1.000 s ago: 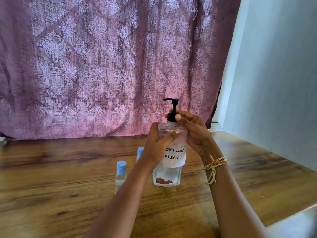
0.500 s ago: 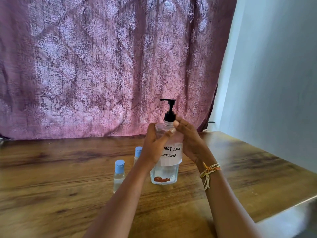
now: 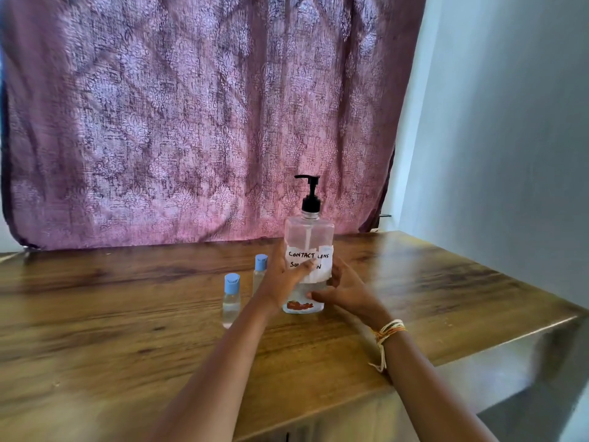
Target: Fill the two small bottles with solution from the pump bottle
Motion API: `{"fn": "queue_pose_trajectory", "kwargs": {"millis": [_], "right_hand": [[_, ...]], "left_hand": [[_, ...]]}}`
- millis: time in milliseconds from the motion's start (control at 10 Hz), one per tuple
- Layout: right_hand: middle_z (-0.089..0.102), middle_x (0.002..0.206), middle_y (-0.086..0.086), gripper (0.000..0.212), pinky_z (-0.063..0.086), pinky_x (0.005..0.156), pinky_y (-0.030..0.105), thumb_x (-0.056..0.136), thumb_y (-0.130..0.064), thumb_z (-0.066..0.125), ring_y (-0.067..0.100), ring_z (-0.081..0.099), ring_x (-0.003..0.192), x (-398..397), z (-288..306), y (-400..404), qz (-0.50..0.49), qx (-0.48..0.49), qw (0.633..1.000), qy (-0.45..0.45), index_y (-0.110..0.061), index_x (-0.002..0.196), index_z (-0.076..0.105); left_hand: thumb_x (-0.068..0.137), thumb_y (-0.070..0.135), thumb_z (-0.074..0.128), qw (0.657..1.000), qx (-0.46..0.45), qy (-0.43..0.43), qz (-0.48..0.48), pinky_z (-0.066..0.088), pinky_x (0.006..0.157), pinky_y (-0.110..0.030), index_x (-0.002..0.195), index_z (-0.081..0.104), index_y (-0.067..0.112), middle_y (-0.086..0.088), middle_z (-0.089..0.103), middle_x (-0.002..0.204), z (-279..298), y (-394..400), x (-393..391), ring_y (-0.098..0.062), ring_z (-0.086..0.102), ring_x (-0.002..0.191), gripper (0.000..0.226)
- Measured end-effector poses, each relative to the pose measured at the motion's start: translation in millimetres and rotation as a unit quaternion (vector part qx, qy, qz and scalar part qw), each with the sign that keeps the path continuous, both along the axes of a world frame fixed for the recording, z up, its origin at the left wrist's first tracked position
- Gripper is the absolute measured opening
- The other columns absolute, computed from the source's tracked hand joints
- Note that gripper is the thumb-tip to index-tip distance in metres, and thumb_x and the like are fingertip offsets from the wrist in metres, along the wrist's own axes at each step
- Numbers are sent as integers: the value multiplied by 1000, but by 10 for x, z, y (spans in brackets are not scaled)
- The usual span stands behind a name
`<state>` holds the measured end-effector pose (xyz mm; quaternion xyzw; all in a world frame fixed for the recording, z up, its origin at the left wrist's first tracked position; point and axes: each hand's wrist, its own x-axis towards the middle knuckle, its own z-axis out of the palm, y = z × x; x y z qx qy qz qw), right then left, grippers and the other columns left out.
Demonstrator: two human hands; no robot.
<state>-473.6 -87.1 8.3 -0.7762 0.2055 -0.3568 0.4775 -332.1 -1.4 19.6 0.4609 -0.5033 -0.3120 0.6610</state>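
A: Head view, nearest first: what are the hands doing?

B: The left hand [image 3: 283,279] wraps the pump bottle [image 3: 308,250] at its label; the right hand [image 3: 345,290], fingers spread, rests against its lower side.

A: And the bottles?

B: The pump bottle stands upright on the wooden table [image 3: 127,330]. Two small bottles [image 3: 231,299], blue-capped, stand just left. A purple curtain [image 3: 191,122] hangs behind.

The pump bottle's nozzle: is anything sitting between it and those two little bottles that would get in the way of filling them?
Only their own blue caps, both shut. The pump bottle stands right of the two small bottles, with the left hand between.
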Motion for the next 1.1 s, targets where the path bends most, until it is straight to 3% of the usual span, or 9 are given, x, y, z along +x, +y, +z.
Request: {"fn": "queue_pose_trajectory", "kwargs": {"millis": [100,200,400,500,600,700,900,1000,1100], "right_hand": [[68,118,8,73,58,86,34,64,-5,84,25,67,107,7,-53,-29,-29,11,999,7,-13,128,50],[67,119,6,78,57,90,36,59,-14,86,22,67,108,19,-68,-45,-47,4,999,14,-15,128,50],[65,116,1,68,56,86,24,70,3,80,17,63,109,65,-103,-35,-74,8,997,5,-11,128,48],[63,121,3,78,55,90,31,62,-17,85,19,62,111,68,-147,12,-92,2,996,17,-15,129,47],[60,121,-2,82,52,96,35,58,-26,86,16,60,111,70,-147,87,-104,-4,993,55,-18,128,45],[57,118,0,82,51,94,33,67,-15,84,18,59,108,66,-160,189,-119,-32,986,110,-16,133,35],[62,119,12,81,50,97,48,70,-20,77,30,61,109,-59,-85,496,-165,-46,972,163,-12,134,28],[62,122,13,81,48,99,48,67,-22,81,29,60,113,-114,-63,620,-169,-75,969,163,-8,131,34],[48,134,23,84,43,102,49,72,-12,72,37,47,126,-160,-63,687,-190,-108,958,187,-2,139,22]], "left_hand": [[78,10,77,987,69,-103,101,54,77,-20,127,45,15,3,65,112,-84,121,-40,-10,64,97,59],[80,19,76,970,125,-151,144,44,80,-21,128,41,22,11,56,108,-170,175,-51,-8,57,98,60],[84,25,69,941,176,-238,165,42,84,-27,132,45,19,4,59,120,-313,144,-45,-16,58,108,55],[82,19,64,920,197,-294,165,46,81,-27,133,44,22,-1,62,125,-349,157,-70,-17,60,105,55],[79,18,62,909,203,-324,165,50,81,-30,135,40,22,-3,61,127,-363,201,-96,-18,61,105,60],[79,21,61,890,223,-361,166,50,88,-37,140,33,16,-11,54,133,-350,322,-204,-28,58,114,67],[84,17,58,878,250,-375,163,46,85,-35,145,29,7,-17,51,137,-240,617,-384,-34,54,120,68],[85,12,55,868,237,-401,170,46,83,-35,143,31,9,-18,54,134,-165,775,-436,-34,56,117,63],[81,18,54,851,190,-449,197,52,91,-45,149,19,20,-24,50,135,-76,926,-458,-38,55,117,77]]}}
